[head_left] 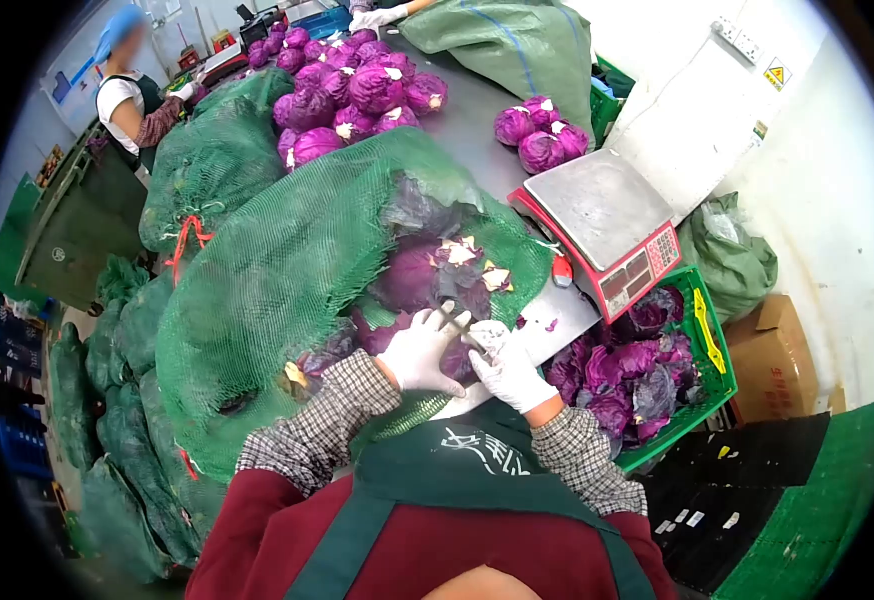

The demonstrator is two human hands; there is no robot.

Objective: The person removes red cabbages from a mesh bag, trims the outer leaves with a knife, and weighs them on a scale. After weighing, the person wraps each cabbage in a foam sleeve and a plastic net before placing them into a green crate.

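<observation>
My left hand (420, 352), in a white glove, curves over a red cabbage (457, 361) close to my apron and grips it. My right hand (509, 368), also gloved, is closed on a thin, dark tool (471, 338) that looks like a small knife; most of it is hidden by the fingers. Just beyond the hands, more red cabbages (407, 275) with pale cut stems lie in the mouth of a green mesh sack (287, 250). Loose purple leaf scraps lie near my right hand on the metal table (569, 318).
A red scale (602, 215) stands right, with a red-handled object (562, 270) beside it. Below is a green crate (702, 400) of purple leaves. Piled cabbages (357, 90) and a co-worker (132, 95) are at the back. Full mesh sacks (137, 420) stand left.
</observation>
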